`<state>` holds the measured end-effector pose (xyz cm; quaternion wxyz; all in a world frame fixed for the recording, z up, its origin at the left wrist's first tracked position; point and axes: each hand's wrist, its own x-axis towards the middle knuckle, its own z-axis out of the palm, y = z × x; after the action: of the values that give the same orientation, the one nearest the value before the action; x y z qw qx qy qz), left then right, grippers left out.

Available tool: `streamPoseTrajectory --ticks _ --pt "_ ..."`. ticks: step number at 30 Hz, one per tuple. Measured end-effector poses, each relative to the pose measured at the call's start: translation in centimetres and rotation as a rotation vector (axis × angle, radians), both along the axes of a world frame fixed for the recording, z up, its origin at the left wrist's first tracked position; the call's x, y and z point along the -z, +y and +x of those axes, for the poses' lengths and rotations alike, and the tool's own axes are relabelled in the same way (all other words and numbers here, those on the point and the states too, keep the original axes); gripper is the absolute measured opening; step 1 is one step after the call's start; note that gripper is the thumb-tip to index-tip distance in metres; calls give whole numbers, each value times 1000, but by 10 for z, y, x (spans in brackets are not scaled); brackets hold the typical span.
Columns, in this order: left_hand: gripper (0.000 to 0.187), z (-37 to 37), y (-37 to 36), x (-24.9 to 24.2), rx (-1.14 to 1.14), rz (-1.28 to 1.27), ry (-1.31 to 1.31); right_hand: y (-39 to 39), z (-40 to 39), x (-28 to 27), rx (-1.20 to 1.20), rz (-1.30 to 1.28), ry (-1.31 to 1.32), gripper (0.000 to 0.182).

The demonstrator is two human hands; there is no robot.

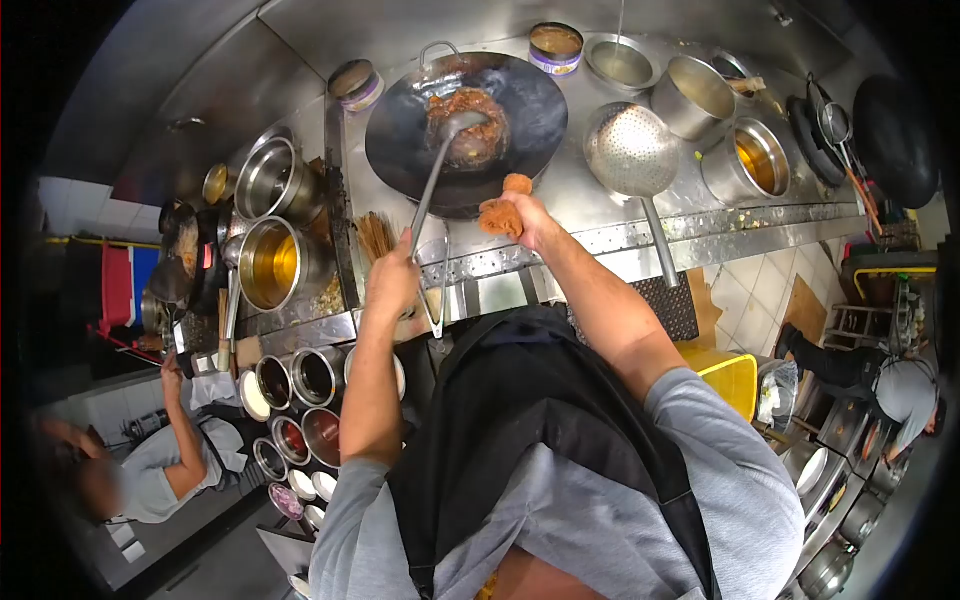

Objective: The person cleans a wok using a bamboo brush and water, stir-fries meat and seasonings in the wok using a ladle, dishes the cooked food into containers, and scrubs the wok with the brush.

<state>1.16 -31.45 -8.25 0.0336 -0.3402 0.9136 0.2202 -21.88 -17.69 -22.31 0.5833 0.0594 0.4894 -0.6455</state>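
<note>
My left hand (393, 278) is closed round the long handle of a metal ladle (430, 195). The ladle's bowl rests in brown, saucy food (472, 148) inside a large dark wok (395, 130). At the wok's near rim, my right hand (532, 222) grips a folded orange-brown cloth (500, 217). The cloth lies against the rim, and whatever part of the wok it covers is hidden. Just left of the wok, near my left hand, stands a bamboo brush (375, 237).
Right of the wok are a perforated strainer (632, 150), a steel pot (692, 97) and a pot with yellow liquid (745, 160). Open cans (556, 50) stand behind. On the left is another oil pot (272, 262). Two people (170, 470) work nearby, left and right.
</note>
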Motion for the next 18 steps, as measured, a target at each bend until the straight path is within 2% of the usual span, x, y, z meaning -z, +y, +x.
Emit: streamPoseTrajectory --ticks 3,4,7,9,11,14,17,18 --pt "59 24 -17 -33 120 -40 -7 1 3 -14 24 42 25 30" --pt "60 22 -17 -47 87 -20 -112 0 5 -19 72 101 40 29" --pt "59 -5 -16 -32 37 -98 -75 -3 5 -12 78 134 38 28" --pt "58 -25 -16 -2 -2 -90 27 -3 3 -7 56 109 35 28" --pt "57 -24 -18 15 26 -52 21 0 0 -6 37 89 36 28" --pt "58 0 -17 -38 125 -56 -54 0 -3 -5 53 107 28 29" --pt "60 29 -11 -69 201 -124 -67 3 -2 3 -10 19 3 27" --pt "60 41 -9 -89 202 -128 -66 5 10 -18 134 21 -43 27"
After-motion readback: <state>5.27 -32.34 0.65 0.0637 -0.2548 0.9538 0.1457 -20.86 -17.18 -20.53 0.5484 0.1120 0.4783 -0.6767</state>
